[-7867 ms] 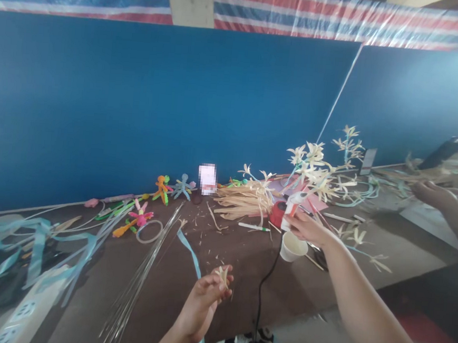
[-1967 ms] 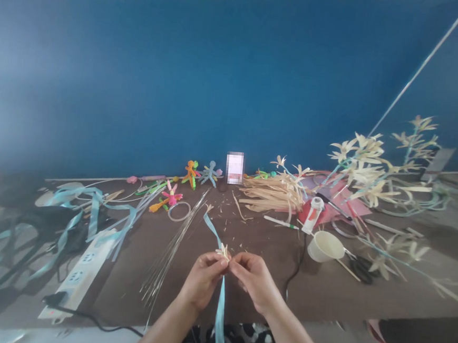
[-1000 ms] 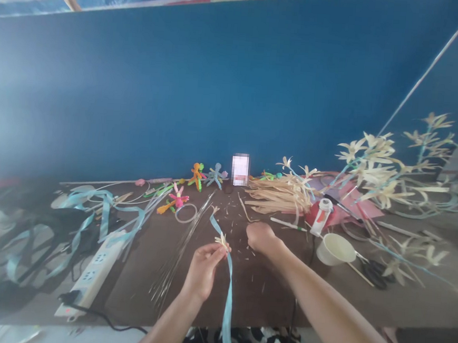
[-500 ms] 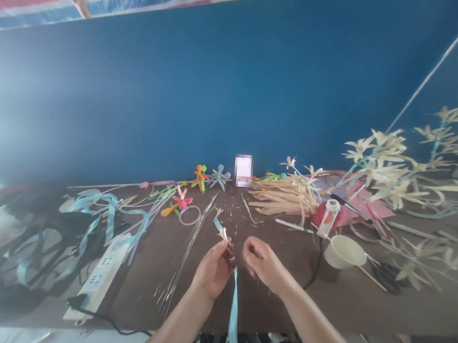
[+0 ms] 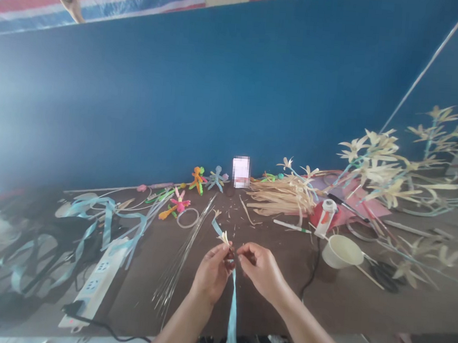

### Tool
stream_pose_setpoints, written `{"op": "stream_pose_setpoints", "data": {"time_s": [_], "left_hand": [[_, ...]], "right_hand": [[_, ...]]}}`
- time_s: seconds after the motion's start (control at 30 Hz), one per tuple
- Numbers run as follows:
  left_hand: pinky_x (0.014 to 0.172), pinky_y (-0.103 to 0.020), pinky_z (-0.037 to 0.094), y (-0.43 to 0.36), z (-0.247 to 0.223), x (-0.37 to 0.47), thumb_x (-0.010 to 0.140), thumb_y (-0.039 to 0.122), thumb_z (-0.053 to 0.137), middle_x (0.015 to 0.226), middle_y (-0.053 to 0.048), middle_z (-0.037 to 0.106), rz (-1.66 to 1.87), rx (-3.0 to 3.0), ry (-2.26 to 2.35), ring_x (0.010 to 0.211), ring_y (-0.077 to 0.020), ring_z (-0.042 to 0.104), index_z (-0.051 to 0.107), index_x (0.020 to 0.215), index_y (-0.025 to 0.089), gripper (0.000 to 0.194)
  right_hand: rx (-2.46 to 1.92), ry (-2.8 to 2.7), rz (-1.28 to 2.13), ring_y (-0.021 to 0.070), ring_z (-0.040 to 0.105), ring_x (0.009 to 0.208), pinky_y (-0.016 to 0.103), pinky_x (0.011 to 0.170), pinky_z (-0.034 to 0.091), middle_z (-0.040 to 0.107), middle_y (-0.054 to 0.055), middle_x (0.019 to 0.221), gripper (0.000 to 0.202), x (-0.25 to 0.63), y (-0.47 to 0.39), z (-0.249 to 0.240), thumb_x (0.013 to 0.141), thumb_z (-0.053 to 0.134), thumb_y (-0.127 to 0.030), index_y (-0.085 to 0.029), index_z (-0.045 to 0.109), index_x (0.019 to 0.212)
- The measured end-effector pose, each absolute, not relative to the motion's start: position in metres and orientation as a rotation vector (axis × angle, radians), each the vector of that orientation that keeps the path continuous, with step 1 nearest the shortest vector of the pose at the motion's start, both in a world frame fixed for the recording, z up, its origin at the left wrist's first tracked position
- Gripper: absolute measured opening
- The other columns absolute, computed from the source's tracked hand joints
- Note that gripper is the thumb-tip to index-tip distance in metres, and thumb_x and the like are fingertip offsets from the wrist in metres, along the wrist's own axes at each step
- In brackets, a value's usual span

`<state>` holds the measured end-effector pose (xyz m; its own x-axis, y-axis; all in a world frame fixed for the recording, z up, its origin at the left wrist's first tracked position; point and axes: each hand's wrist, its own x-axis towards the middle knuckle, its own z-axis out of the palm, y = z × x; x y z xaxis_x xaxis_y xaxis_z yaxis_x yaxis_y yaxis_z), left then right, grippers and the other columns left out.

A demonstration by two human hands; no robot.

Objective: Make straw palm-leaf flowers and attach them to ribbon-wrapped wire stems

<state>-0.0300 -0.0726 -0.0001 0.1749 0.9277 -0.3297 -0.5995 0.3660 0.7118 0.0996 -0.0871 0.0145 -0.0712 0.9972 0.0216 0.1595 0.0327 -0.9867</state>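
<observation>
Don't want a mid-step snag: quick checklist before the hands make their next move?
1. Cream flower in the left hand: ok, pinched at its base, petals exposed.
2. Right hand holding something: cannot tell; fingers curled beside the left hand, tips partly hidden.
3. Blue ribbon wholly on the table: not ok, its lower part runs past the near edge.
4. Metal wires away from the hands: ok, lying apart from the left hand.
5. Scissors in a hand: not ok, lying by the white cup.
</observation>
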Motion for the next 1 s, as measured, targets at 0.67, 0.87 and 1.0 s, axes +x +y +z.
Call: {"op": "stream_pose_setpoints", "data": {"time_s": [0.67,0.87,1.0], "left_hand": [[0.062,-0.022,0.037,-0.0747,-0.0017,-0.0309,0.066,0.017,0.063,0.071,-0.002,0.062,1.259,0.640,0.865,0.063,-0.0083,0.051,0.064,0.068,0.014,0.004],[0.063,-0.022,0.038,-0.0760,-0.0031,-0.0297,0.067,0.015,0.061,0.069,-0.001,0.063,1.248,0.620,0.831,0.064,-0.0088,0.053,0.064,0.068,0.015,0.003],[0.062,-0.022,0.038,-0.0753,-0.0022,-0.0291,0.068,0.015,0.061,0.066,-0.001,0.062,1.258,0.643,0.820,0.061,-0.0081,0.052,0.064,0.068,0.015,0.003]], "right_hand": [[-1.306,-1.305,1.180,0.0084,0.045,0.039,0.017,0.039,0.034,0.051,-0.004,0.045,0.010,0.0935,-0.0936,0.0136,0.073,0.045,-0.022,-0.017,0.053,0.070],[-1.248,-1.232,1.255,0.0078,0.046,0.039,0.016,0.038,0.034,0.050,-0.004,0.044,0.010,0.0924,-0.0940,0.0156,0.073,0.047,-0.022,-0.016,0.053,0.069],[-1.212,-1.161,1.312,0.0080,0.047,0.039,0.017,0.038,0.035,0.049,-0.005,0.044,0.007,0.0914,-0.0942,0.0158,0.073,0.048,-0.022,-0.016,0.051,0.070]]}}
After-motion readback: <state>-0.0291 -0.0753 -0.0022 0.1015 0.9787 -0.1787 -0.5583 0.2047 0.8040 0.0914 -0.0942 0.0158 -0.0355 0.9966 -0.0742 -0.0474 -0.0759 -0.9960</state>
